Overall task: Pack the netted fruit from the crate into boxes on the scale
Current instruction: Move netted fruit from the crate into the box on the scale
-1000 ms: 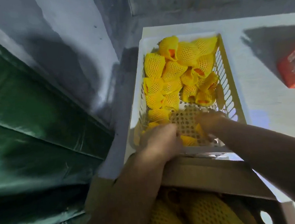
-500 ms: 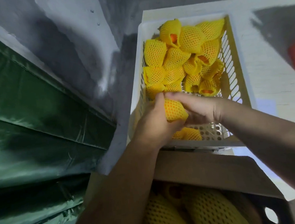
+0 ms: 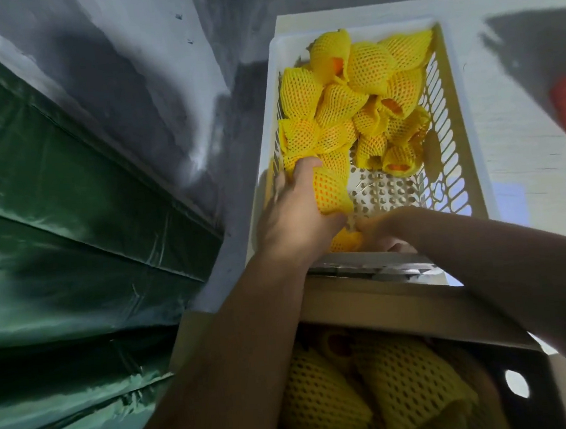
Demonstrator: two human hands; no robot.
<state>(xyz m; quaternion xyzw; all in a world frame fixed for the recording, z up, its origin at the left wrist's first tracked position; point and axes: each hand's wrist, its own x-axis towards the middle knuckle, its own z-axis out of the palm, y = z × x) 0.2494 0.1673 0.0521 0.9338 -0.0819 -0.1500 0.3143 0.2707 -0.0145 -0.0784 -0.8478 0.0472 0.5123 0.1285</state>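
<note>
1. Both hands are down in the crate (image 3: 263, 120), at its near end; the left hand (image 3: 295, 220) has its fingers curled round a netted fruit (image 3: 329, 189), thumb hooked over the top of it; that one is held.
2. The right hand (image 3: 384, 231) sits low by the near wall, fingers bent onto a second fruit (image 3: 345, 241); it looks pinched, though the knuckles hide most of the grip.
3. The pile (image 3: 360, 94) fills the far half of the crate; bare perforated floor shows between it and the hands.
4. The key relation: the box (image 3: 403, 310) lies straight back toward the person, just behind the crate's near wall, below both wrists; fruit already lies inside it; the scale is not visible.
5. The held fruit's long axis runs roughly away from the person, sleeve end flaring toward the right hand.
6. My read: the left hand is nearer to lifting clear, and a short pull back and down would drop its fruit into the box; the crate rim is the snag to mind.
</note>
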